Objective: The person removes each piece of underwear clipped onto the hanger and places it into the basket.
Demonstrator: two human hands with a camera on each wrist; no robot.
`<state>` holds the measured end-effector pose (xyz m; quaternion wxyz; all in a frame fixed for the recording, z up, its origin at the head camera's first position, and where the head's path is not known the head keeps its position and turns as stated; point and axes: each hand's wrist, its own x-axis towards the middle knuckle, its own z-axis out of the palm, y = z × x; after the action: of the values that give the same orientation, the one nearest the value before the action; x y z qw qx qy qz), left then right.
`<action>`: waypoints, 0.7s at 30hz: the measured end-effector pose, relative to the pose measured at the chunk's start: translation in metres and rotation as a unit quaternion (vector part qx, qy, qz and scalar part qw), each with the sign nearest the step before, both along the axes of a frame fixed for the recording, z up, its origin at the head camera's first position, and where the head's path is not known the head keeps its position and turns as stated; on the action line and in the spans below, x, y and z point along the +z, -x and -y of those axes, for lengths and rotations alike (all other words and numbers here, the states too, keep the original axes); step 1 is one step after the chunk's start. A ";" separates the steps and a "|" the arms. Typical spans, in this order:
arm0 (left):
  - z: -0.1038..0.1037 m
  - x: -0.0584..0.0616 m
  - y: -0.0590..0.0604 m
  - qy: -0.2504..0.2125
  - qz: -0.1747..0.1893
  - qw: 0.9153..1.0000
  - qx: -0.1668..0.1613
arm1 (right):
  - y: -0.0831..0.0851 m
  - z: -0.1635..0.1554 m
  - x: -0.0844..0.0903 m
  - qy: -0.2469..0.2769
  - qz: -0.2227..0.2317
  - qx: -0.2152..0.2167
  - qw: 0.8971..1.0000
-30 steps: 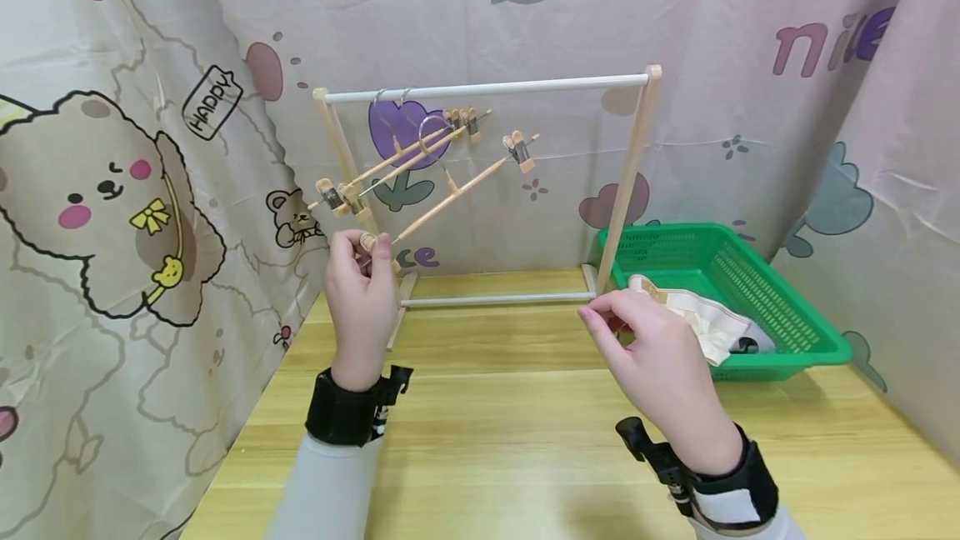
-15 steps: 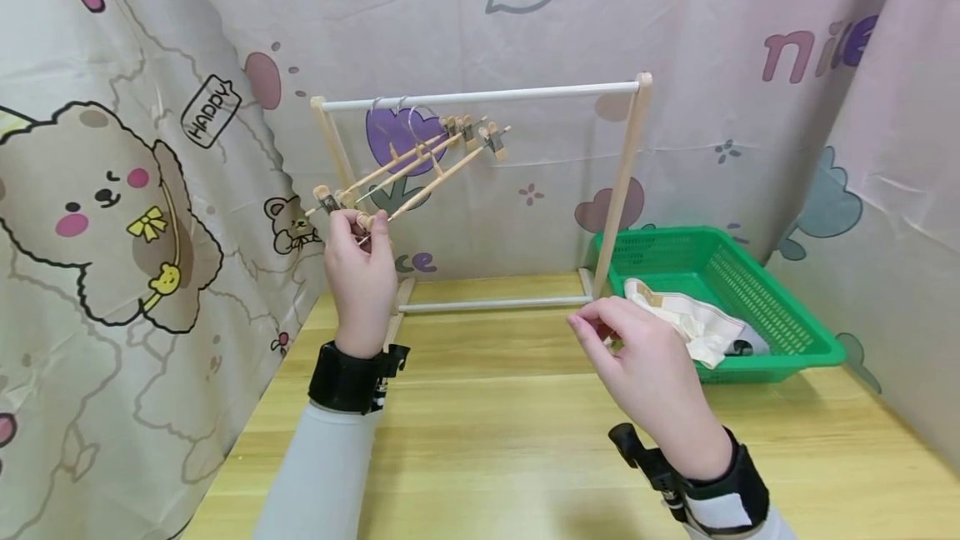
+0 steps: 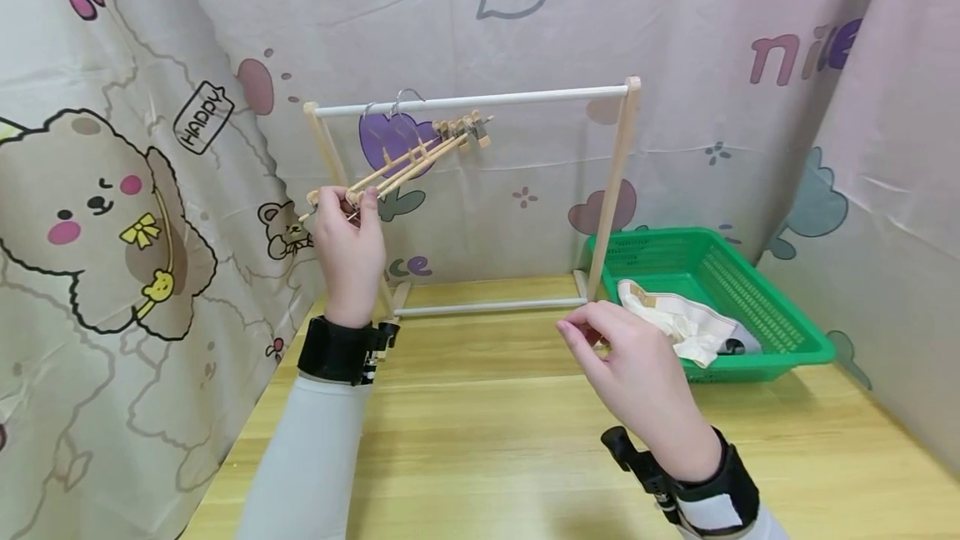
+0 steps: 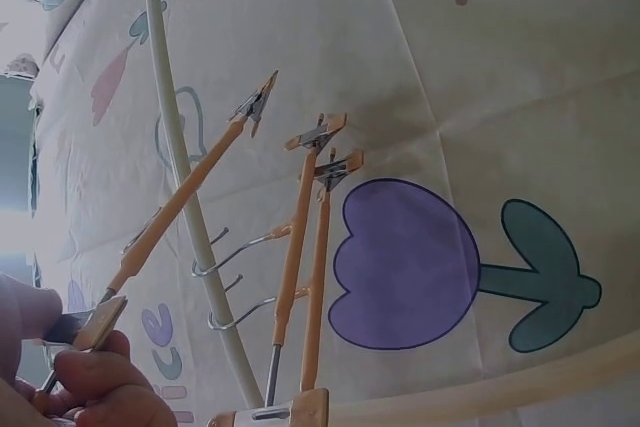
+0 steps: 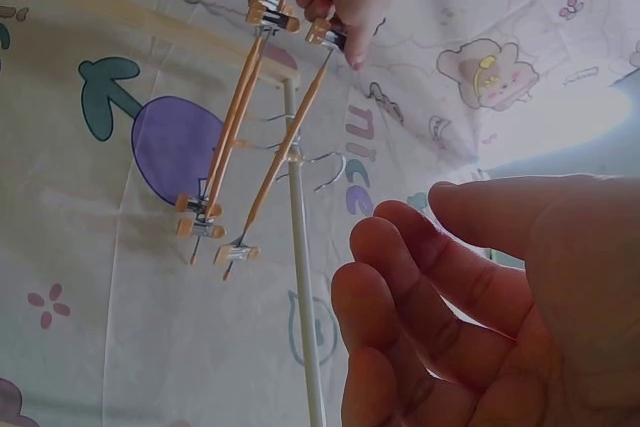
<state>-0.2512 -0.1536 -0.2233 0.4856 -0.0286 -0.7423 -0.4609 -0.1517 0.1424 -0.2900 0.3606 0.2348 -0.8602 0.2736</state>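
In the head view, left of centre, our left hand pinches the near clip end of a wooden hanger hooked on the rack's rail. Our right hand hovers loosely curled, holding nothing, beside the green basket.

In the left wrist view, lower left, fingers squeeze the clip.

In the right wrist view, relaxed fingers fill the lower right.
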 end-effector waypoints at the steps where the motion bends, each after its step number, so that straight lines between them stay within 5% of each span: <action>1: 0.000 0.001 0.001 0.003 0.005 1.000 0.000 | 0.000 0.000 0.000 0.001 0.000 0.000 1.000; 21: 0.002 0.009 0.016 0.005 0.049 0.999 -0.003 | -0.003 0.006 -0.002 0.009 -0.008 0.024 1.000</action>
<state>-0.2671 -0.1552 -0.2147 0.4470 -0.0108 -0.7673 -0.4597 -0.1492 0.1359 -0.2919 0.3632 0.2541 -0.8489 0.2877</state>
